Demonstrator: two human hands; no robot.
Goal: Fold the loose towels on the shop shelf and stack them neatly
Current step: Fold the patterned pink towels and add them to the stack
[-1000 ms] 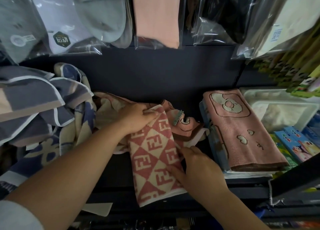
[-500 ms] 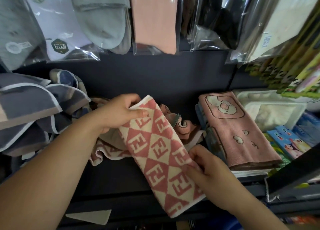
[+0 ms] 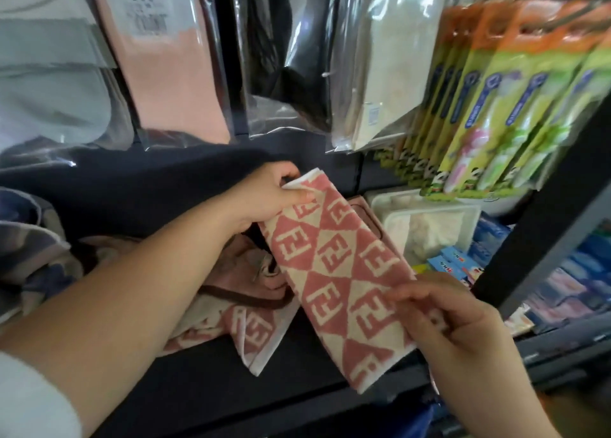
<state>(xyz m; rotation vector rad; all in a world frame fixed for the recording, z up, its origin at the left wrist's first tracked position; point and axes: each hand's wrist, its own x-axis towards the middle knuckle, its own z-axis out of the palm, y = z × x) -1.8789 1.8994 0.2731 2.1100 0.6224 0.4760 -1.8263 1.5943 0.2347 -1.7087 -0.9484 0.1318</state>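
Towels in blue and grey sat bunched at the left end of the shelf, not folded yet. Next along, the left hand pinched the top corner of the pink-and-cream patterned towel between thumb and fingers, with a pink towel with brown trim crumpled on the shelf below it. The right hand pinched the same towel's lower right edge, so the folded strip hung slanted in the air above the shelf's front edge. If it were me I'd pull it taut, match the short ends corner to corner, and only then lay it down flat, otherwise the layers would probably slip. Couldn't tell whether the patterned bit drooping over the front edge was the same towel or another one. Right hand was blurry, so which fingers did the gripping was a guess. White tray near the right end sat partly behind the towel, contents unclear.
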